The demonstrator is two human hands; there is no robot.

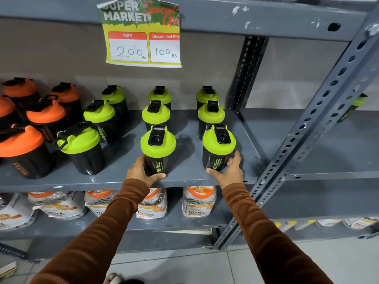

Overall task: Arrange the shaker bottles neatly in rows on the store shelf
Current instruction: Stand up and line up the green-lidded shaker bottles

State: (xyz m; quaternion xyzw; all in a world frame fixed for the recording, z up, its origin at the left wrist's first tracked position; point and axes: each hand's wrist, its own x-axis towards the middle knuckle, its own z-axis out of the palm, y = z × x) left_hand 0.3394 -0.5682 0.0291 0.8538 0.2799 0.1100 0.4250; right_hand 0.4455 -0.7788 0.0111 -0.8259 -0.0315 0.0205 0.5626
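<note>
At centre and centre right of the frame, six green bottles are lined up on the shelf (184,181) in two straight rows of three. Left of centre, three more green bottles (82,148) are set askew, and the orange bottles (22,146) at far left are bunched loosely; by the look of it, these are left to be straightened. The left front bottle (158,149) is clasped low by the left hand (139,171), fingers curled around its base. The right front bottle (218,147) is cupped by the right hand (231,171), fingers spread wider
</note>
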